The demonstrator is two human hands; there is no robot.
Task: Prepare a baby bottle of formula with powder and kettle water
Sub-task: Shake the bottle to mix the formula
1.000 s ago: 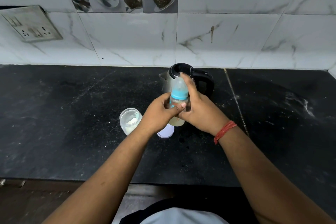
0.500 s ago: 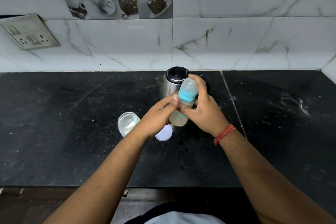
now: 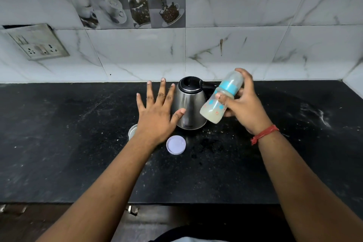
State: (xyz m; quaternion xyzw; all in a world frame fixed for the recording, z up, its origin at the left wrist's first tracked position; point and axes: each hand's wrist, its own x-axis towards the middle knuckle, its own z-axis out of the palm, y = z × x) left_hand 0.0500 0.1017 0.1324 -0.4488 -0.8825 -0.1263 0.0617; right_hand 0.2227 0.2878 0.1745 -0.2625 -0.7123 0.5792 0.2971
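Observation:
My right hand (image 3: 242,104) grips a capped baby bottle (image 3: 220,98) with a blue collar, tilted with its top pointing up and right, above the counter. Cloudy pale liquid fills its lower end. My left hand (image 3: 157,114) hovers flat with fingers spread, holding nothing, just left of the steel kettle (image 3: 189,104). The kettle stands on the black counter (image 3: 78,143) with its black lid shut. The powder jar (image 3: 132,131) is mostly hidden under my left wrist. Its white lid (image 3: 176,145) lies flat in front of the kettle.
A marble-tiled wall (image 3: 255,49) rises directly behind the kettle. A socket plate (image 3: 37,42) sits on the wall at far left. The counter's front edge runs across the lower part of the view, with drawer handles below it.
My left hand has let go of the bottle and spread open to the left. My right hand carried the bottle up and right, tilting it further.

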